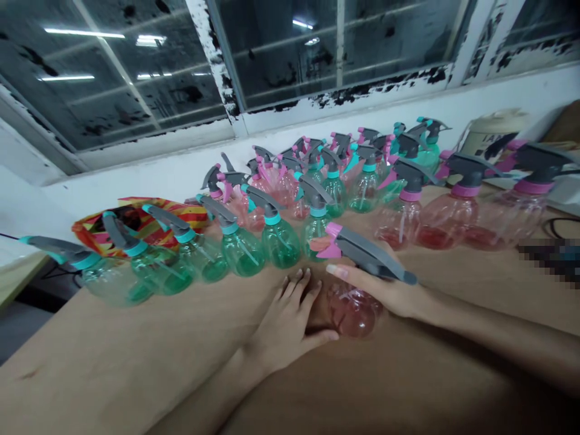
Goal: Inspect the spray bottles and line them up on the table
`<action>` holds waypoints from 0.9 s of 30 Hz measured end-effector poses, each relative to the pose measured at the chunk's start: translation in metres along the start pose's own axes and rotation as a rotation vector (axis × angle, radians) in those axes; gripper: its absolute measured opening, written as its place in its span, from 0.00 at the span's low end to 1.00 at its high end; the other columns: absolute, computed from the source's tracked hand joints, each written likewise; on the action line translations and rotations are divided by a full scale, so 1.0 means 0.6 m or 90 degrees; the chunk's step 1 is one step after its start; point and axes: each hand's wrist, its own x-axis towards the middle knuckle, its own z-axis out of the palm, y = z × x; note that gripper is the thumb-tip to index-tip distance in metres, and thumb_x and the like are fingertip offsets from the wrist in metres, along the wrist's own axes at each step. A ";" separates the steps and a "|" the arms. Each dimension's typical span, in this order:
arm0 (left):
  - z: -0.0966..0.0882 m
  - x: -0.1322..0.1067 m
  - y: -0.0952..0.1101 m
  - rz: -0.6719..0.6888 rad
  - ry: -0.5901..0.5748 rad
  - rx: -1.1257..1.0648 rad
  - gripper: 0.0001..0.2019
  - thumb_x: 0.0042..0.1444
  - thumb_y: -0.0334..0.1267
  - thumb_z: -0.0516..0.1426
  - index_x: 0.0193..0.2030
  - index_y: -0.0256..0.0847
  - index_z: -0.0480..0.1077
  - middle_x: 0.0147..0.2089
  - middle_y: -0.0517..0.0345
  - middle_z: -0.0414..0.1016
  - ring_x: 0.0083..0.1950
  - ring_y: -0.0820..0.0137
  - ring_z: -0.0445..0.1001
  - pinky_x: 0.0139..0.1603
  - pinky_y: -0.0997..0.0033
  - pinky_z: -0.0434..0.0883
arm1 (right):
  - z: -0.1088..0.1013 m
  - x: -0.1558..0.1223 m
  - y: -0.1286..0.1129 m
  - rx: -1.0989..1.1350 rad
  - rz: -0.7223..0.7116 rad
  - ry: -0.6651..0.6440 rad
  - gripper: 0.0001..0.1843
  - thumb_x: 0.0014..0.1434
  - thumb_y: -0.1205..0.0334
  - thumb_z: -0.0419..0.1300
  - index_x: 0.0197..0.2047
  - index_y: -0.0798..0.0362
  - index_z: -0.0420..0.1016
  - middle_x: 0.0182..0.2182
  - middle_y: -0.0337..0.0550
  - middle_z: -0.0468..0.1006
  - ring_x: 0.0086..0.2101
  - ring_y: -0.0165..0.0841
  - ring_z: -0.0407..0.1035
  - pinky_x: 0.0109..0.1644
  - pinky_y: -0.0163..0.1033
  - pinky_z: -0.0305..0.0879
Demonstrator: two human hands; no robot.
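Observation:
A pink spray bottle [356, 314] with a grey and pink spray head stands tilted near the front middle of the table. My right hand [385, 290] is wrapped round its neck, just under the head, with the thumb along the near side. My left hand [290, 320] lies flat on the tabletop to the left of this bottle, fingers spread and holding nothing. Its thumb reaches close to the bottle's base; whether it touches I cannot tell. Beyond the left hand, a green spray bottle [281, 244] heads a row of similar green ones.
Several pink spray bottles [401, 220] stand to the right, and a dense group of pink and green ones is farther back. A striped red and yellow bag [190, 214] lies behind the green row. A pale bucket [492, 133] stands by the window wall on the wooden table [181, 344].

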 end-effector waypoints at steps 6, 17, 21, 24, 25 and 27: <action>0.001 -0.002 0.001 0.000 -0.006 0.003 0.42 0.60 0.66 0.50 0.68 0.31 0.56 0.70 0.35 0.54 0.70 0.47 0.53 0.65 0.43 0.56 | 0.001 0.000 0.000 -0.059 -0.035 0.028 0.11 0.57 0.48 0.61 0.34 0.46 0.76 0.21 0.34 0.68 0.24 0.32 0.65 0.36 0.41 0.69; 0.008 -0.003 0.001 0.001 0.022 -0.001 0.43 0.59 0.68 0.47 0.67 0.30 0.56 0.70 0.34 0.53 0.70 0.49 0.53 0.66 0.47 0.55 | -0.002 -0.009 0.002 0.001 0.042 0.016 0.31 0.50 0.51 0.67 0.57 0.44 0.67 0.38 0.38 0.77 0.24 0.29 0.64 0.28 0.38 0.66; 0.012 -0.003 0.001 0.000 0.025 -0.001 0.44 0.59 0.68 0.48 0.67 0.28 0.56 0.70 0.33 0.52 0.71 0.48 0.51 0.66 0.47 0.54 | -0.010 -0.022 0.009 -0.086 0.054 0.027 0.34 0.47 0.48 0.68 0.56 0.44 0.66 0.40 0.40 0.76 0.34 0.38 0.71 0.39 0.44 0.71; 0.014 -0.002 0.000 0.001 0.019 0.001 0.43 0.59 0.67 0.48 0.67 0.29 0.57 0.70 0.34 0.52 0.71 0.49 0.50 0.67 0.48 0.53 | -0.016 -0.039 0.013 -0.171 0.082 0.026 0.25 0.49 0.45 0.67 0.47 0.46 0.69 0.38 0.39 0.76 0.38 0.41 0.73 0.43 0.47 0.71; 0.015 -0.002 0.000 0.001 0.021 -0.002 0.43 0.60 0.67 0.48 0.67 0.29 0.57 0.70 0.35 0.52 0.71 0.49 0.50 0.67 0.48 0.53 | -0.018 -0.047 0.013 -0.190 0.083 0.022 0.24 0.50 0.45 0.66 0.46 0.46 0.69 0.38 0.39 0.76 0.39 0.41 0.73 0.44 0.47 0.71; 0.017 -0.002 0.000 0.003 0.029 -0.009 0.42 0.60 0.67 0.47 0.66 0.30 0.58 0.70 0.35 0.53 0.71 0.49 0.50 0.67 0.47 0.53 | -0.020 -0.063 0.012 -0.225 0.068 0.021 0.25 0.50 0.45 0.67 0.47 0.47 0.68 0.41 0.42 0.77 0.42 0.43 0.73 0.47 0.49 0.71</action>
